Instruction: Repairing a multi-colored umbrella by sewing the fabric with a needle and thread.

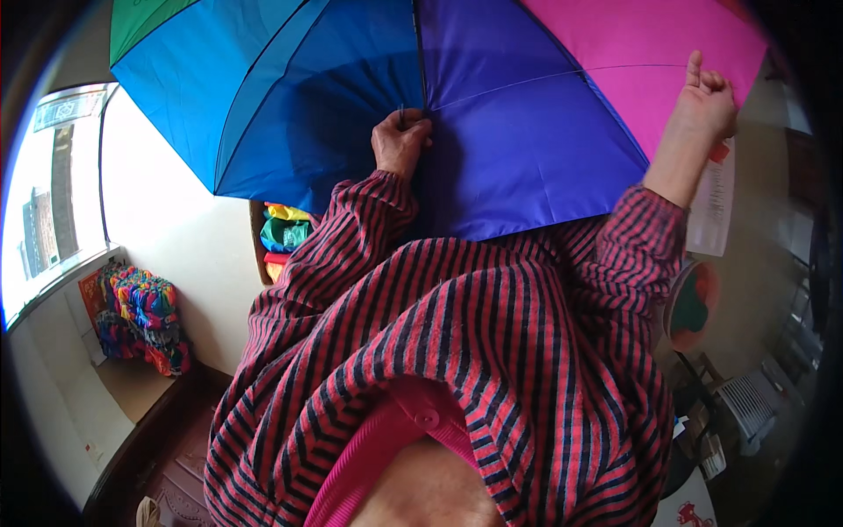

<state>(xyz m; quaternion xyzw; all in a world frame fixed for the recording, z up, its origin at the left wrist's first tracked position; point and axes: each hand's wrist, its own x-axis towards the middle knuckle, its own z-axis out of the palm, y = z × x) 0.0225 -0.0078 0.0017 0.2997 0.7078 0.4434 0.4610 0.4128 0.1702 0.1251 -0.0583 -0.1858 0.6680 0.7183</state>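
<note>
A multicoloured umbrella (518, 167) is spread open before me, with blue, purple, pink and green panels. My left hand (402, 145) is closed in a pinch at the dark rib (420, 53) between the blue and purple panels. A small dark piece shows at its fingertips, too small to name. From there a thin thread (544, 74) runs across the purple and pink panels to my right hand (707, 104). That hand is raised at the right, one finger up and the others curled around the thread's end. Whether it also holds a needle cannot be seen.
Behind the umbrella's lower left edge, a box (258, 239) holds folded colourful cloth (285, 234). A bundle of bright fabric (145, 307) rests by the window (61, 176). To the right are a round red and green object (692, 306) and a slatted grey object (746, 404).
</note>
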